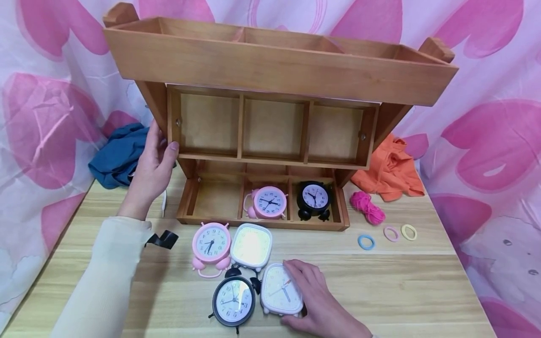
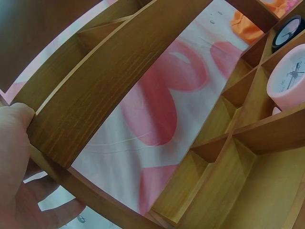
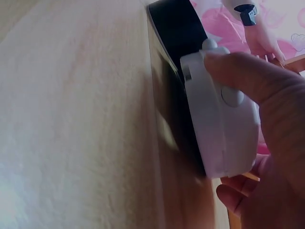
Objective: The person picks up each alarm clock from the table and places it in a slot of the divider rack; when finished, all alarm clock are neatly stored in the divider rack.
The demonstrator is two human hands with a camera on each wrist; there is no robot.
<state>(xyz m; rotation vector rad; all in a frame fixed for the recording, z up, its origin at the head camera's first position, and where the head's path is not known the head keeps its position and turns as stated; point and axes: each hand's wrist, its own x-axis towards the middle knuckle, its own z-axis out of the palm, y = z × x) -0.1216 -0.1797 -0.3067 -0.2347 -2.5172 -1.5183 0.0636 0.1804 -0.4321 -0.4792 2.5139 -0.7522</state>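
Note:
A three-tier wooden organizer (image 1: 270,63) stands at the middle of the table. My left hand (image 1: 153,171) grips its left side at the middle tier; in the left wrist view the thumb lies on the tier's end and fingers reach round the side post. My right hand (image 1: 314,300) holds a white square alarm clock (image 3: 219,124) by its edges, low over or on the table. Beside that clock lie a black twin-bell clock (image 1: 234,301), a second white clock (image 1: 251,246) and a pink clock (image 1: 211,242). Another pink clock (image 1: 269,203) and a black clock (image 1: 314,196) occupy bottom-tier compartments.
Blue cloth (image 1: 118,155) lies behind on the left, a black strip (image 1: 162,239) nearer. To the right are orange cloth (image 1: 389,169), a pink yarn bundle (image 1: 367,207) and blue (image 1: 366,242), purple (image 1: 391,234) and yellow rings (image 1: 409,232). A patterned curtain (image 1: 486,141) surrounds the table.

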